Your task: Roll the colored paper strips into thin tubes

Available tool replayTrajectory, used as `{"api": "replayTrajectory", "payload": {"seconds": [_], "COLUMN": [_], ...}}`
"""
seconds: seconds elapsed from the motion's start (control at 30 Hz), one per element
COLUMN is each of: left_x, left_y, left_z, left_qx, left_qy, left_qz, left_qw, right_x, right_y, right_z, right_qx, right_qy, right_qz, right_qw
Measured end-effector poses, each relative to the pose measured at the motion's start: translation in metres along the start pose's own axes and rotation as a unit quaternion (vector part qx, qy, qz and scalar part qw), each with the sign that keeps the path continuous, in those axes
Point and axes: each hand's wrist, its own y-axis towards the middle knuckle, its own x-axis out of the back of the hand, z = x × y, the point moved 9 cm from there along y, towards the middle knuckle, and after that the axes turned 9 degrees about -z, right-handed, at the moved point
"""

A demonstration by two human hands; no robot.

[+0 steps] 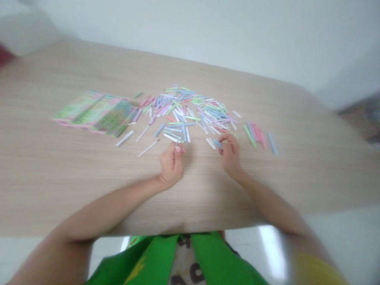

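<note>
My left hand (172, 163) is closed in a fist near the front of the pile. A small tip shows by its thumb, but what it holds is mostly hidden. My right hand (230, 154) pinches a light blue stick-like piece (217, 144) between thumb and fingers. Two short white pieces (210, 143) lie just left of it. Beyond both hands spreads a loose pile of pastel pen-like sticks (190, 111) in white, blue, green, pink and purple. Left of my left hand lies a thin white rod with a dark tip (149, 147).
Pink and green printed packets (92, 113) lie on the left of the wooden table (142, 213). On the right sits a small row of green, blue and pink sticks (255, 134), with a lone blue stick (272, 144) beside it. A pale wall (208, 35) stands behind.
</note>
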Motion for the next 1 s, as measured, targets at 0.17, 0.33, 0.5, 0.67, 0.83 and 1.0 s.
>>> {"api": "replayTrajectory", "payload": {"seconds": [0.17, 0.33, 0.5, 0.67, 0.83, 1.0], "left_x": [-0.019, -0.048, -0.069, -0.083, -0.088, -0.088], "left_y": [-0.011, -0.031, -0.044, -0.057, -0.065, -0.067], "left_z": [-0.007, 0.006, 0.011, 0.007, 0.003, 0.004], "left_qx": [-0.085, -0.116, -0.161, -0.212, -0.239, -0.242], "left_qy": [0.147, 0.243, 0.277, 0.274, 0.246, 0.23], "left_qz": [0.09, 0.225, 0.317, 0.386, 0.411, 0.419], "left_qw": [0.981, 0.937, 0.893, 0.855, 0.845, 0.844], "right_x": [0.027, 0.033, 0.026, 0.024, 0.031, 0.04], "right_y": [-0.039, -0.055, -0.057, -0.06, -0.063, -0.063], "right_z": [-0.012, -0.018, -0.023, -0.027, -0.024, -0.008], "right_qx": [-0.054, -0.031, -0.033, -0.051, -0.043, 0.008], "right_qy": [0.106, 0.102, 0.113, 0.135, 0.093, 0.038], "right_qz": [-0.045, -0.085, -0.048, -0.025, -0.045, -0.073], "right_qw": [0.992, 0.991, 0.992, 0.989, 0.994, 0.997]}}
